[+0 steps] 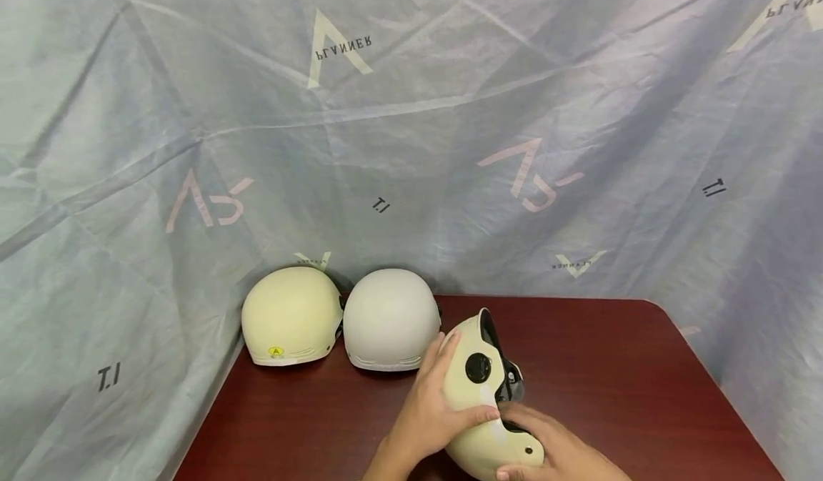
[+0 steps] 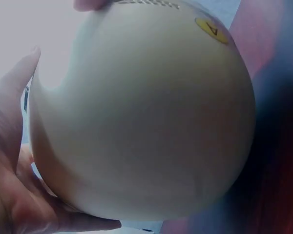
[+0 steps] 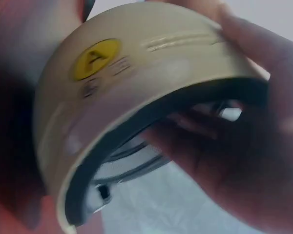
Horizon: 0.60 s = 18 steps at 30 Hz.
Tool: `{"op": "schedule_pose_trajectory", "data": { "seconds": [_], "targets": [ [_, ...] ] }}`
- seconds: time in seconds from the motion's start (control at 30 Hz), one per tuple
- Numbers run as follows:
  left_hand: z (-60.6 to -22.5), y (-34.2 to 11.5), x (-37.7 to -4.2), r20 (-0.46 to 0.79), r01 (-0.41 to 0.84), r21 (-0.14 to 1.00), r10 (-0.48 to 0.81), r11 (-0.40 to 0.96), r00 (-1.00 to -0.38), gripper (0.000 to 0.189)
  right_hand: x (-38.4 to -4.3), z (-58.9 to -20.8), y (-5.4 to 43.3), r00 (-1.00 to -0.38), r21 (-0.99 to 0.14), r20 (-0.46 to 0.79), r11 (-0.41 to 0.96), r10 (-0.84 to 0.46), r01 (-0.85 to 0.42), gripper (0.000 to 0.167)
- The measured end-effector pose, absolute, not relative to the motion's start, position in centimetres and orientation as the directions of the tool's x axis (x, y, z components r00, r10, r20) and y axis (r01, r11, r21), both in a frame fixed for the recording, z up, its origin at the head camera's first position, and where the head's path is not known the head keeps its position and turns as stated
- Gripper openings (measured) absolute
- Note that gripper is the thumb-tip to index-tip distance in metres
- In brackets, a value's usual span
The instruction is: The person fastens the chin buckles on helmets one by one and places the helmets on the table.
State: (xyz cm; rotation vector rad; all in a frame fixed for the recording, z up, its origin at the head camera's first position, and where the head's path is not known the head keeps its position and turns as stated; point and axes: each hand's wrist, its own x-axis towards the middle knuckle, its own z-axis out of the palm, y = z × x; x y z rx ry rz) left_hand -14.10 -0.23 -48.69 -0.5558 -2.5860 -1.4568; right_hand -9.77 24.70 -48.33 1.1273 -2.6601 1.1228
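Note:
A cream helmet (image 1: 459, 384) is held tilted on its side between both hands, its opening facing right in the head view. My left hand (image 1: 431, 409) grips the shell from the left, fingers spread over the outside and thumb near the rim. With fingers inside the rim and thumb outside, my right hand (image 1: 559, 442) holds the lower end. A black round disc (image 1: 478, 368) sits on the helmet's side. The right wrist view shows a yellow "A" sticker (image 3: 96, 58) near the dark-lined rim. The left wrist view is filled by the smooth shell (image 2: 156, 117).
Two more helmets stand upright side by side at the table's back left: a cream one (image 1: 292, 313) with a yellow sticker and a white one (image 1: 391, 316). The dark red table (image 1: 617, 381) meets a grey printed cloth (image 1: 411, 152) behind and at the sides.

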Motion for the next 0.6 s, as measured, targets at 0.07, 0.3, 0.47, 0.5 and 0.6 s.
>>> {"op": "schedule_pose_trajectory", "data": {
  "seconds": [0.07,0.3,0.47,0.5,0.6],
  "targets": [
    [-48.6,-0.2,-14.1,0.267,0.356,0.814,0.249,0.459,-0.931,0.118,-9.5,-48.1,24.4,-0.777,-0.491,0.339,0.604,-0.531,-0.627,0.084],
    [-48.7,-0.1,-14.0,0.242,0.317,0.838,0.218,0.445,-0.945,0.116,-8.9,-46.8,23.2,-0.832,-0.398,0.405,0.746,-0.379,-0.534,0.138],
    [-48.4,0.3,-13.9,0.265,0.332,0.833,0.208,0.443,-0.942,0.115,-9.0,-45.7,22.5,-0.75,-0.217,0.529,0.791,-0.398,-0.573,0.146],
    [-48.4,0.3,-13.9,0.27,0.334,0.832,0.204,0.443,-0.941,0.115,-9.1,-45.6,22.4,-0.724,-0.194,0.555,0.783,-0.41,-0.591,0.146],
    [-48.4,0.3,-13.7,0.282,0.342,0.825,0.197,0.45,-0.939,0.115,-9.3,-45.3,22.2,-0.663,-0.151,0.6,0.751,-0.447,-0.643,0.146]
  ]
}}
